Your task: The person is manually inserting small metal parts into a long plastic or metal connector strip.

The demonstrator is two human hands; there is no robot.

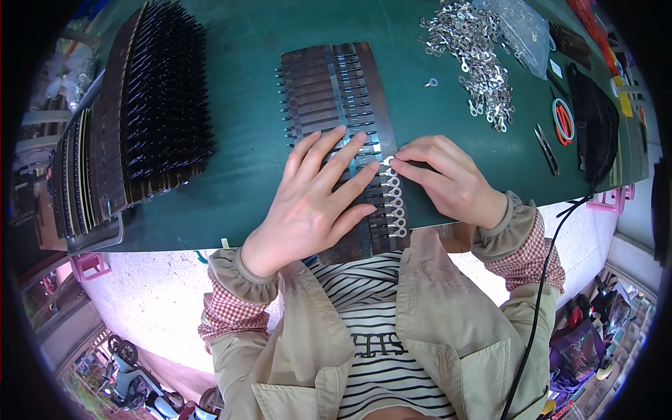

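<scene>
1. The green table carries everything, and the person's striped top and beige jacket fill the lower middle of the view.
2. At the table's left edge a tall stack of dark pin racks rests in a shallow tray, packed close, with their black pins pointing right.
3. In the middle lies one flat dark pin rack, its pins pointing right; the lowest pins each carry a silver ring terminal, while the upper pins are bare.
4. The left hand lies flat on the near part of this rack, fingers spread and pressing down; its grip is apart and closes on nothing.
5. The right hand sits just right of the rack's pin ends, its grip pinched together on a small ring terminal at a pin tip.
6. At the far right, a clear plastic bag lies open with a heap of loose ring terminals spilled beside it.
7. Near the right edge lie small snips and a red-and-white loop.
8. One stray terminal lies alone between rack and heap.
</scene>
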